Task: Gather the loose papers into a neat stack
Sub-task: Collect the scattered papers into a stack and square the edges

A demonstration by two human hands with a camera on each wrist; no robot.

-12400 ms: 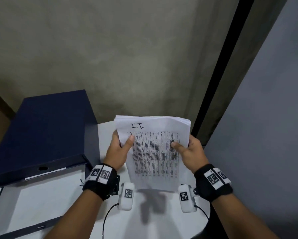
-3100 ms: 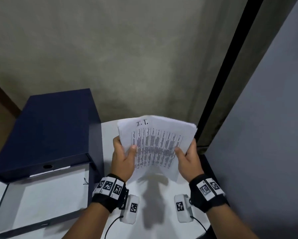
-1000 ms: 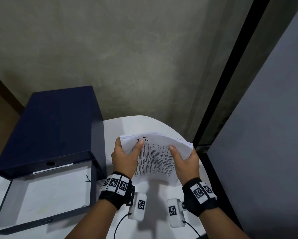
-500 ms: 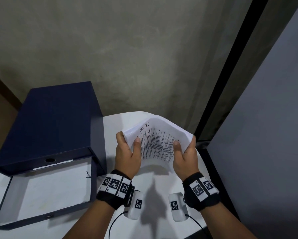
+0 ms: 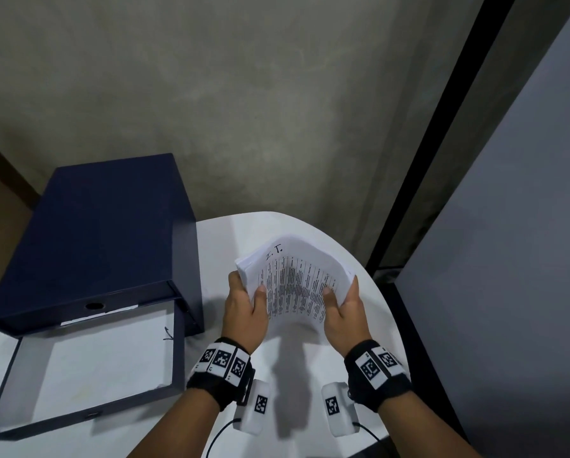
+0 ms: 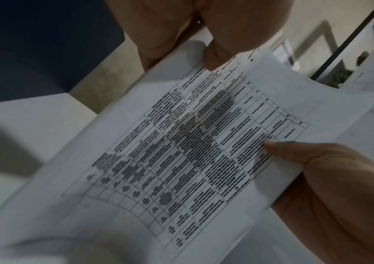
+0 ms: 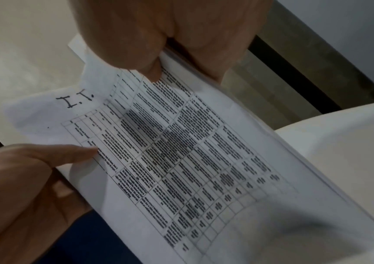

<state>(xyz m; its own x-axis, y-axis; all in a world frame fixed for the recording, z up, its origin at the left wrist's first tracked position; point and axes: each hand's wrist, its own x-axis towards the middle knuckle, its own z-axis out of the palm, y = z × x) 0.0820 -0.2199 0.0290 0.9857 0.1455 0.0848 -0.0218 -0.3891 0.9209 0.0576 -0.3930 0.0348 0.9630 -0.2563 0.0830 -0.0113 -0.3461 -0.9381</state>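
Observation:
A stack of white printed papers, its top sheet marked "I.T." above a table of text, is held above the white round table. My left hand grips its left edge, thumb on the top sheet. My right hand grips the right edge the same way. The stack bows upward between the hands and tilts away from me. In the left wrist view the papers fill the frame, with the left thumb pressing on the print. The right wrist view shows the papers with the right thumb on them.
A dark blue file box stands on the table at the left, its flap lying open toward me with a white lining. A grey wall rises behind, and a dark post and grey panel stand at the right.
Over the last second both hands have kept their grip while the stack's top tipped up and away; the hands slid slightly lower and closer, bowing the sheets more.

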